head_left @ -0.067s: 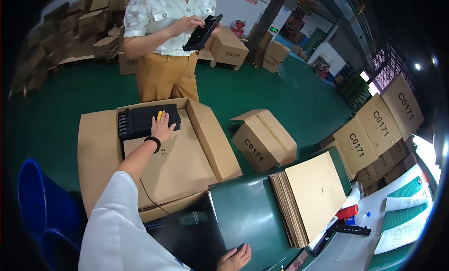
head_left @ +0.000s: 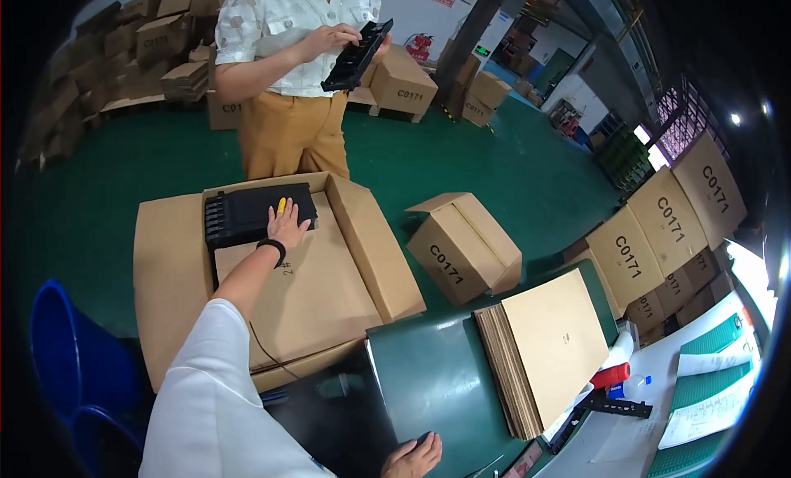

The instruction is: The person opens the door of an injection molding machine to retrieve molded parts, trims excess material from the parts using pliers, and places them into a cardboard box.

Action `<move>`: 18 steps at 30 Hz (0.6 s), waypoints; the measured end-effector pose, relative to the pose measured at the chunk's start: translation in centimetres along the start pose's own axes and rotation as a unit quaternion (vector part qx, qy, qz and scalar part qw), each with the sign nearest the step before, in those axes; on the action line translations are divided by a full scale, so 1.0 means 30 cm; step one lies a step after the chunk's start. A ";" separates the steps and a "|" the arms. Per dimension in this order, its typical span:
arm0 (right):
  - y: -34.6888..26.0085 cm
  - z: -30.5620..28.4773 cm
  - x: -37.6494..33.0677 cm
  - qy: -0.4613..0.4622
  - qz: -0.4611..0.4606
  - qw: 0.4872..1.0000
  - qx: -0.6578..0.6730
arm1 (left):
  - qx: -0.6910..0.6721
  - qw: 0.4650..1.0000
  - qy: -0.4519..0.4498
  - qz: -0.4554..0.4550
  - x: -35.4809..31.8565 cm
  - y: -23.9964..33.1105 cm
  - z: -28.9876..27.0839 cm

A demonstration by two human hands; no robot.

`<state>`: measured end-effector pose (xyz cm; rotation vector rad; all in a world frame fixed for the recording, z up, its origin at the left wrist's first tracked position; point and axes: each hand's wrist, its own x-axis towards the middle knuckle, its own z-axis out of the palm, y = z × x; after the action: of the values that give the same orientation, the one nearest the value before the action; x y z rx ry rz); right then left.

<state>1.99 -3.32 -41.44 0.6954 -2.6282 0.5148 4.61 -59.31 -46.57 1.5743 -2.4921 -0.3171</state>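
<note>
My left hand point(head_left: 287, 224) lies with spread fingers on a flat black plastic part point(head_left: 247, 210), and one finger wears a yellow cover. That part rests at the far end of an open cardboard box point(head_left: 362, 239), beside a brown cardboard sheet point(head_left: 317, 297) covering most of the inside. At the lower edge my right hand point(head_left: 412, 456) is closed over the green table top point(head_left: 445, 387). A small dark bit shows at its fingertips, too little to name. Across the box, another person's hands hold a black slotted plastic part point(head_left: 358, 58).
A stack of cardboard sheets point(head_left: 544, 350) stands on the table's right. Beyond it are a water bottle point(head_left: 630, 387) and papers point(head_left: 709, 408). A closed carton point(head_left: 465, 247) sits past the table. Blue bins point(head_left: 78, 354) stand at left; piled cartons point(head_left: 659, 222) rise at right.
</note>
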 end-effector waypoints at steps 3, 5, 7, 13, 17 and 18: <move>-0.002 0.005 0.000 -0.013 0.012 1.000 -0.008 | 0.013 0.999 -0.021 -0.038 0.041 0.025 0.049; -0.011 0.003 0.005 -0.017 0.014 1.000 -0.016 | 0.066 0.996 0.035 -0.055 0.063 0.049 0.073; -0.024 0.001 0.008 -0.023 0.015 0.999 -0.021 | 0.078 0.994 0.064 -0.052 0.077 0.048 0.087; -0.026 0.001 0.011 -0.028 0.013 0.999 -0.041 | 0.128 0.988 0.082 -0.023 0.076 0.070 0.056; -0.011 0.004 0.002 -0.022 0.008 0.998 -0.056 | 0.148 0.986 0.076 -0.010 0.071 0.086 0.053; -0.009 0.005 0.002 -0.020 0.012 0.998 -0.062 | 0.147 0.986 0.077 -0.010 0.073 0.090 0.057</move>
<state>2.04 -3.64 -41.46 0.6433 -2.6822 0.3452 0.89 -60.00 -47.40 1.6546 -2.4904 0.1738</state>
